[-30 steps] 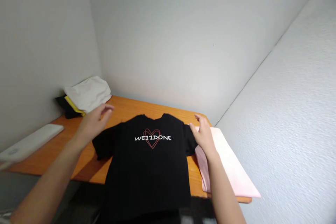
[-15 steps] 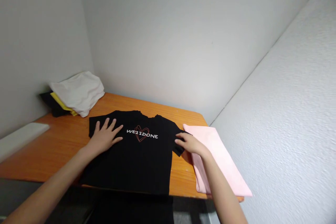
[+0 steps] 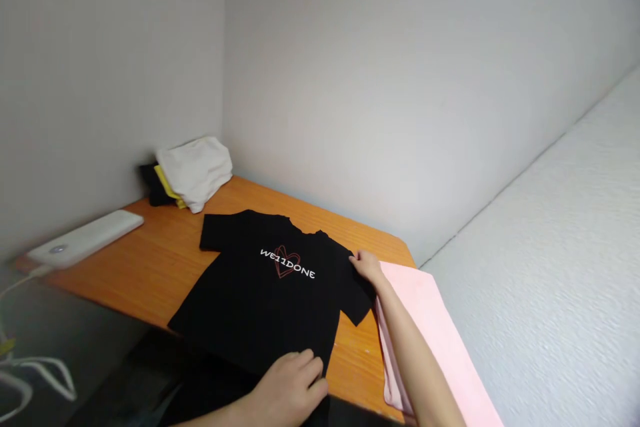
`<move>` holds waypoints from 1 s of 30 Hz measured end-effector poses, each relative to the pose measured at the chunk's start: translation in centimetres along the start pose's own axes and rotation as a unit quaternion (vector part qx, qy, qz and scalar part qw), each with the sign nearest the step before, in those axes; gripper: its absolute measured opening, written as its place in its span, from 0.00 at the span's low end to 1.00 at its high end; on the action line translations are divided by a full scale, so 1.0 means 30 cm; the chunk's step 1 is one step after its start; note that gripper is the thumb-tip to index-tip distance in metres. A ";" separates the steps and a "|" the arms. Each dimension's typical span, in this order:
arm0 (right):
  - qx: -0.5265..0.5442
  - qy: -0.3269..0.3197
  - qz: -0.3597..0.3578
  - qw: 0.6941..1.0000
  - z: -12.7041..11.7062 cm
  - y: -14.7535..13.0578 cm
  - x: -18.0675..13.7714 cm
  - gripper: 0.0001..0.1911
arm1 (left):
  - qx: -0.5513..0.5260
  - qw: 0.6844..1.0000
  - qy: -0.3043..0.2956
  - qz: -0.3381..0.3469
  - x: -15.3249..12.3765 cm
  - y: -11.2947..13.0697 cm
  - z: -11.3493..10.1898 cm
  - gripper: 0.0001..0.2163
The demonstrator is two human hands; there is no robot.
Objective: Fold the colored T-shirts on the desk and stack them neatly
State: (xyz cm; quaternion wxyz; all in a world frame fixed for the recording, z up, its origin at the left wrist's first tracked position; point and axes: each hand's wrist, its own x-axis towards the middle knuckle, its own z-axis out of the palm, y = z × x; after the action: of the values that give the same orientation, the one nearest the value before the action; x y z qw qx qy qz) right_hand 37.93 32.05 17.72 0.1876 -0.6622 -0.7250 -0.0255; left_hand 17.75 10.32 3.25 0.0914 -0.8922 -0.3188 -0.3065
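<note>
Looking first at a wooden table [image 3: 165,260], then at a black shirt [image 3: 270,300], lying front up on it and seeming to hang over the front edge at the bottom. Maybe risking a slide to the floor from that hanging weight. Next, seeing a pink cloth [image 3: 425,327] just beside the sleeve and under the right arm. Perhaps risking a bump or a drag there from the arm's moves. Also seeing a cloth pile [image 3: 195,170] at the back, likely safe. Then spotting a white box [image 3: 85,237], maybe risking a tug from any catch on its white cord [image 3: 39,271]. Curling the left hand [image 3: 295,383] over the shirt's side near the table edge, but not showing any cloth between the fingers. Pinching the shoulder with the right hand [image 3: 367,267], perhaps risking a slip from such a small grip, or wrinkles from uneven pulling.
</note>
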 end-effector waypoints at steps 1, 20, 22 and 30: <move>0.017 -0.004 -0.004 1.000 -0.020 0.002 0.006 0.10 | -0.055 0.998 0.009 -0.013 0.003 -0.001 -0.041 0.07; 0.163 -0.049 -0.131 0.977 0.079 -0.928 0.212 0.16 | -0.042 0.850 0.269 -0.451 -0.447 -0.290 -0.348 0.13; 0.135 -0.065 -0.143 0.978 0.128 -0.958 0.191 0.18 | 0.051 0.859 0.262 -0.438 -0.488 -0.308 -0.332 0.15; 0.082 -0.137 -0.147 0.976 0.095 -0.897 0.176 0.12 | 0.045 0.895 0.187 -0.402 -0.498 -0.289 -0.299 0.14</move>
State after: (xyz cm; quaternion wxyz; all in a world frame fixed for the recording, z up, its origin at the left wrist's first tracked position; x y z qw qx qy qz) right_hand 10.87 34.60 22.37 0.1343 -0.5283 -0.8326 0.0976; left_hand -1.16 6.20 1.07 0.0582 -0.6092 -0.6405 -0.4639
